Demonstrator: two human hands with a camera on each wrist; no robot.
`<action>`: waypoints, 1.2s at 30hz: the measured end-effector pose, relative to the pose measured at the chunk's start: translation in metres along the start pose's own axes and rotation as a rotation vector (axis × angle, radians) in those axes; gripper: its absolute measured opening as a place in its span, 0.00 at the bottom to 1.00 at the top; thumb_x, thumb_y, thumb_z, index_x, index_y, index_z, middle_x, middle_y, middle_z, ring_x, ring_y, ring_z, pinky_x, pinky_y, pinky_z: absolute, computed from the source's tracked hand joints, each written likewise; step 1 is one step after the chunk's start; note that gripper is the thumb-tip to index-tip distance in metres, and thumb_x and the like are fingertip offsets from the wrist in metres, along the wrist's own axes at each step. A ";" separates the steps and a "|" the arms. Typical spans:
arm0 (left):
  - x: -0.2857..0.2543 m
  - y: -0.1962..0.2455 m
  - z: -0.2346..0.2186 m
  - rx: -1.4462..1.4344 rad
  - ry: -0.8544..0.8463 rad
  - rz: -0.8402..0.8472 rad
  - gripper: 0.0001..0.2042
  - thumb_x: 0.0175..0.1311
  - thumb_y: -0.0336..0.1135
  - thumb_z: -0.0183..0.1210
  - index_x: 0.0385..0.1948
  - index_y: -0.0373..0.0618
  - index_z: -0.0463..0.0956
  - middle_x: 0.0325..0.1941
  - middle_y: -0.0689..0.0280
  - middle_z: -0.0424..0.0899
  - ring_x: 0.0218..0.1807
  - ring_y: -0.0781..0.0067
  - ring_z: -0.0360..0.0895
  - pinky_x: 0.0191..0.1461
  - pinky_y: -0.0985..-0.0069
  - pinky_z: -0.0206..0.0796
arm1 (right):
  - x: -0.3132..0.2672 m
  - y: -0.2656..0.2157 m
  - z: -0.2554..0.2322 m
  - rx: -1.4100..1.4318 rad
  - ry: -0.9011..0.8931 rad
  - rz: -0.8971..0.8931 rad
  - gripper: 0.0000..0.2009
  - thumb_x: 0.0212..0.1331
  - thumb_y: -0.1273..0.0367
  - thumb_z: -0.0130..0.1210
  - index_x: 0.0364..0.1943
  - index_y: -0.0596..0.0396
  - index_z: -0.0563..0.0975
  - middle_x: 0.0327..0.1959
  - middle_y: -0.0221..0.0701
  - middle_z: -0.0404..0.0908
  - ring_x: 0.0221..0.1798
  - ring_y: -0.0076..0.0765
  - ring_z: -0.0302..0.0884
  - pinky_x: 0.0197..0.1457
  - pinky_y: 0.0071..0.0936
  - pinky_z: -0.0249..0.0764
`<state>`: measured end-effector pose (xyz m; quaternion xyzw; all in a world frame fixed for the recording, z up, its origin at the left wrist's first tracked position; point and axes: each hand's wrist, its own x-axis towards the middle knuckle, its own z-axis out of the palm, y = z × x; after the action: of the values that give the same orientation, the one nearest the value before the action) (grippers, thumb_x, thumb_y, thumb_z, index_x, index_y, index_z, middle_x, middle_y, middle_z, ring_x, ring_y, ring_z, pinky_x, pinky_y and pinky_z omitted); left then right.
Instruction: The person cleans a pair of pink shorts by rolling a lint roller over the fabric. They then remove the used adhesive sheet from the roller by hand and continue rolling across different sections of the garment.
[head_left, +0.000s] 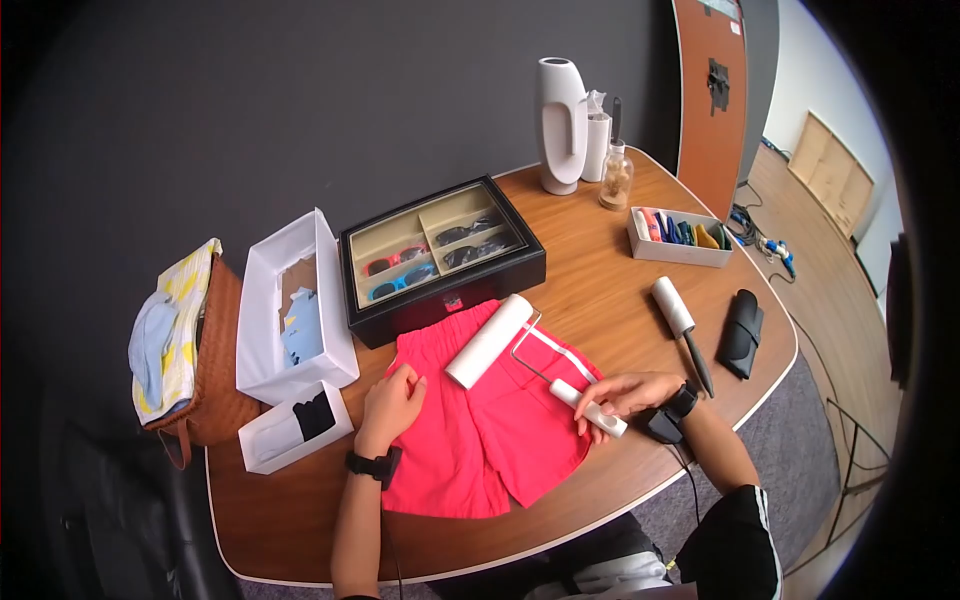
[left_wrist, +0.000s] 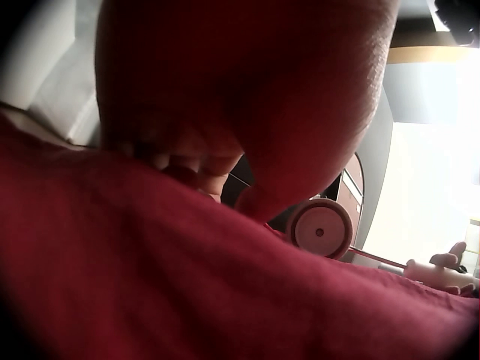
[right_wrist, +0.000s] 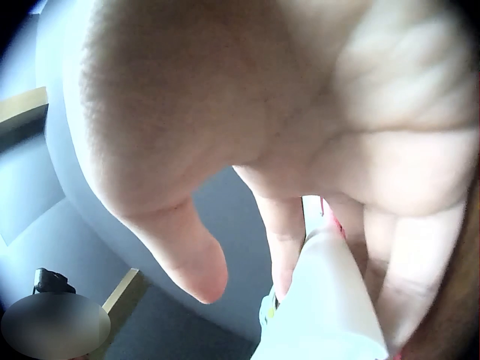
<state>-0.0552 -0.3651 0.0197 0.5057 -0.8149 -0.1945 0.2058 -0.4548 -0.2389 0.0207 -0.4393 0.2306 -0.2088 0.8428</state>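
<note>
White cylindrical lint roller (head_left: pixel 490 340) lay on pink cloth shorts (head_left: pixel 440 450) toward wooden desk's (head_left: pixel 285 520) front edge, barrel (head_left: pixel 480 352) slanting near-left to far-right. Right hand (head_left: pixel 640 393) loosely gripped its handle (head_left: pixel 565 392); left hand (head_left: pixel 393 400), nearer barrel, rested on shorts, pinch unclear.

No text, brand, number or sign can be read in any of the 3 views, since the small pale label (head_left: pixel 735 28) high on the reddish-brown panel (head_left: pixel 705 140) is too small to make out.
</note>
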 end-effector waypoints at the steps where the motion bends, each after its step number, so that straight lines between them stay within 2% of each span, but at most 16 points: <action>1: 0.000 0.000 -0.001 0.002 -0.005 -0.015 0.11 0.67 0.40 0.59 0.27 0.46 0.71 0.17 0.59 0.77 0.24 0.49 0.78 0.29 0.53 0.65 | 0.000 0.000 0.001 0.013 0.016 -0.003 0.17 0.72 0.66 0.52 0.60 0.62 0.72 0.54 0.45 0.79 0.54 0.40 0.82 0.58 0.36 0.79; 5: -0.001 -0.004 0.002 0.002 0.006 -0.014 0.11 0.67 0.40 0.59 0.28 0.46 0.71 0.17 0.59 0.77 0.24 0.49 0.78 0.29 0.53 0.65 | -0.004 0.009 -0.011 0.005 0.040 0.032 0.15 0.73 0.67 0.52 0.54 0.64 0.76 0.49 0.44 0.82 0.51 0.40 0.83 0.55 0.36 0.80; 7: 0.001 -0.009 0.006 -0.023 0.068 0.048 0.11 0.67 0.40 0.60 0.28 0.45 0.72 0.15 0.59 0.73 0.20 0.54 0.75 0.25 0.58 0.59 | -0.007 0.004 -0.009 -0.064 -0.022 0.122 0.11 0.73 0.69 0.50 0.48 0.64 0.78 0.46 0.40 0.84 0.48 0.36 0.84 0.53 0.31 0.80; 9: 0.000 -0.009 0.007 -0.020 0.053 0.037 0.11 0.67 0.40 0.60 0.28 0.45 0.72 0.15 0.59 0.73 0.20 0.54 0.75 0.25 0.58 0.59 | -0.006 0.004 -0.009 -0.113 -0.078 0.079 0.11 0.74 0.69 0.49 0.48 0.64 0.79 0.47 0.41 0.84 0.48 0.35 0.84 0.53 0.30 0.80; 12: 0.000 -0.008 0.005 -0.011 0.035 0.029 0.11 0.67 0.40 0.60 0.28 0.45 0.72 0.15 0.59 0.73 0.20 0.54 0.75 0.25 0.58 0.59 | -0.004 0.004 -0.003 -0.047 -0.019 0.024 0.12 0.73 0.70 0.49 0.53 0.63 0.77 0.48 0.40 0.83 0.50 0.36 0.83 0.54 0.32 0.80; 15: 0.000 -0.011 0.007 -0.012 0.048 0.041 0.11 0.67 0.40 0.60 0.28 0.45 0.72 0.15 0.59 0.73 0.19 0.54 0.74 0.24 0.58 0.59 | 0.000 -0.003 0.008 -0.014 0.045 -0.004 0.12 0.73 0.71 0.49 0.52 0.63 0.77 0.49 0.40 0.82 0.50 0.36 0.83 0.54 0.33 0.80; 17: 0.000 -0.009 0.007 -0.015 0.063 0.052 0.11 0.67 0.40 0.60 0.29 0.45 0.72 0.15 0.59 0.73 0.19 0.53 0.74 0.24 0.58 0.59 | -0.001 0.001 0.002 -0.006 0.036 0.014 0.11 0.73 0.70 0.49 0.51 0.63 0.77 0.49 0.40 0.82 0.50 0.35 0.83 0.54 0.33 0.80; 19: 0.001 -0.006 0.003 0.023 0.001 0.002 0.11 0.67 0.42 0.59 0.29 0.47 0.71 0.18 0.58 0.78 0.25 0.47 0.79 0.30 0.51 0.66 | -0.004 0.005 -0.007 0.005 0.029 0.027 0.11 0.73 0.70 0.50 0.50 0.63 0.77 0.48 0.39 0.83 0.50 0.35 0.83 0.54 0.32 0.80; 22: 0.000 -0.003 0.000 0.022 -0.006 -0.005 0.11 0.67 0.41 0.59 0.29 0.47 0.71 0.18 0.58 0.78 0.26 0.47 0.79 0.30 0.51 0.66 | -0.005 0.010 -0.014 -0.058 -0.088 0.090 0.11 0.73 0.69 0.50 0.50 0.63 0.77 0.48 0.38 0.82 0.50 0.35 0.83 0.53 0.32 0.80; 23: 0.000 -0.003 0.001 0.023 -0.006 -0.004 0.11 0.67 0.41 0.59 0.29 0.47 0.71 0.18 0.58 0.78 0.26 0.47 0.79 0.30 0.51 0.66 | -0.005 0.009 -0.012 -0.057 -0.088 0.088 0.11 0.73 0.69 0.50 0.50 0.63 0.77 0.48 0.38 0.82 0.50 0.35 0.83 0.53 0.32 0.80; 25: -0.001 -0.007 0.005 -0.014 0.045 0.028 0.11 0.67 0.40 0.60 0.29 0.45 0.72 0.16 0.59 0.74 0.21 0.53 0.75 0.25 0.57 0.59 | -0.003 0.007 -0.006 -0.033 -0.049 0.029 0.12 0.74 0.69 0.49 0.53 0.62 0.76 0.50 0.39 0.81 0.51 0.35 0.82 0.55 0.33 0.79; 31: 0.000 -0.006 0.004 -0.007 0.040 0.034 0.11 0.67 0.40 0.60 0.29 0.45 0.72 0.16 0.59 0.74 0.21 0.52 0.75 0.25 0.57 0.59 | 0.001 0.006 -0.006 -0.034 -0.034 -0.006 0.14 0.75 0.70 0.46 0.59 0.60 0.72 0.53 0.42 0.80 0.51 0.35 0.82 0.59 0.33 0.77; 36: -0.001 -0.006 0.004 -0.015 0.036 0.030 0.11 0.67 0.40 0.60 0.29 0.45 0.72 0.16 0.59 0.74 0.22 0.52 0.76 0.26 0.57 0.60 | 0.001 0.008 -0.005 -0.033 0.000 0.005 0.14 0.75 0.68 0.48 0.58 0.62 0.73 0.52 0.43 0.80 0.50 0.36 0.82 0.58 0.33 0.78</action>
<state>-0.0521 -0.3663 0.0131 0.4954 -0.8171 -0.1882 0.2270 -0.4557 -0.2387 0.0106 -0.4525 0.2351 -0.2028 0.8360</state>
